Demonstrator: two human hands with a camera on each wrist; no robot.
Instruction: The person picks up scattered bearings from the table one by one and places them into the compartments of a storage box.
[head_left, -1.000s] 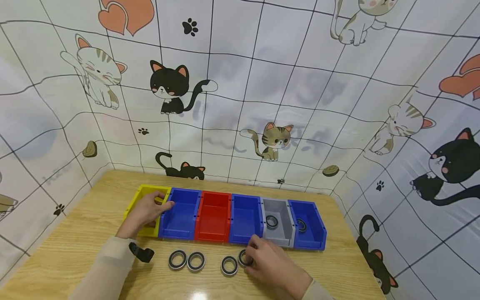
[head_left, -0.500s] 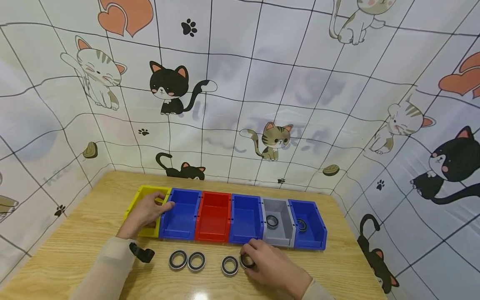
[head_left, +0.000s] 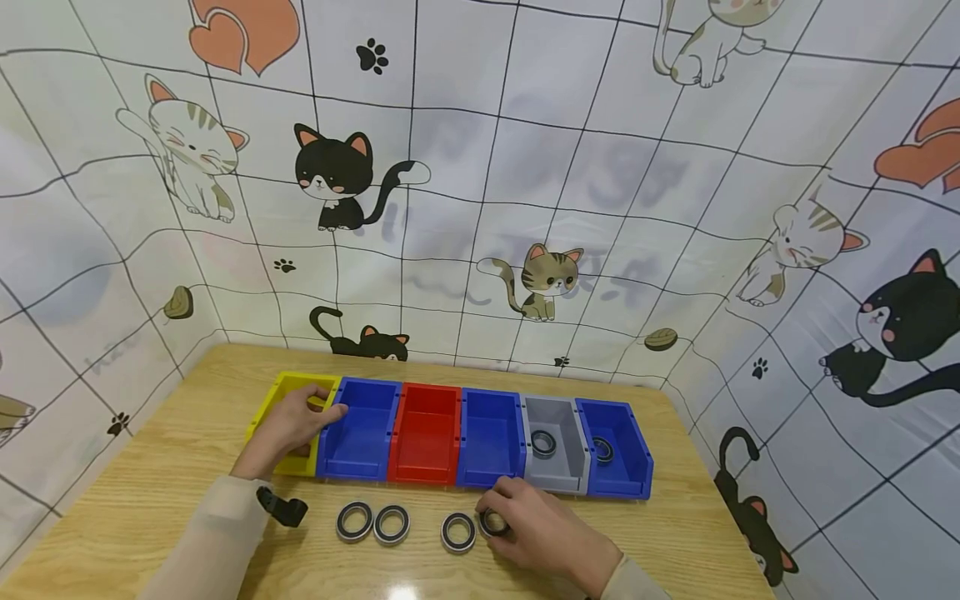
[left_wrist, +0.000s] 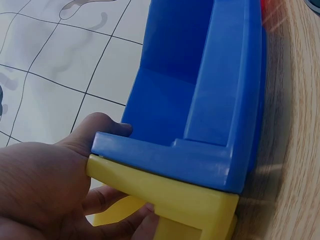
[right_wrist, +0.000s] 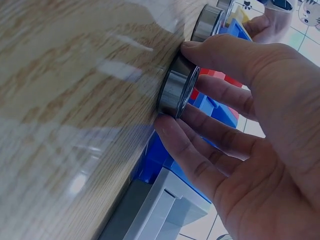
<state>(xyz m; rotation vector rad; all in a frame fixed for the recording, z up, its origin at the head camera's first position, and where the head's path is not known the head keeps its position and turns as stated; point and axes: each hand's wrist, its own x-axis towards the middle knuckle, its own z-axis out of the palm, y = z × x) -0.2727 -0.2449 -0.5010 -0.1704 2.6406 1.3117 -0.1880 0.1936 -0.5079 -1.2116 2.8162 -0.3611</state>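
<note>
Currently R hand [head_left: 538,529] pinches bearing [right_wrist: 173,92] on tabletop [head_left: 675,533], in front of bin row [head_left: 423,472]; 2nd bearing [head_left: 445,534] just L of it, 2 more bearings [head_left: 340,523] farther L. L hand [head_left: 292,419] grips adj. walls of yellow bin [left_wrist: 175,192] & leftmost blue bin [left_wrist: 170,159].

The right hand [head_left: 543,533] covers part of the bearing [right_wrist: 176,87] between its fingers, toward the front edge of the surface [head_left: 675,533], an edge cut off at the bottom of the head view along with both sleeves [head_left: 213,533]. Toward the left edge, the left hand [head_left: 291,421] hides part of the yellow bin [head_left: 300,465]. In the blue bin [head_left: 621,485] nearest the right edge, another bearing [head_left: 609,455] is partly out of sight. The left wrist view's upper right corner keeps only a sliver of a dark round object [left_wrist: 315,6], too cropped to identify.
</note>
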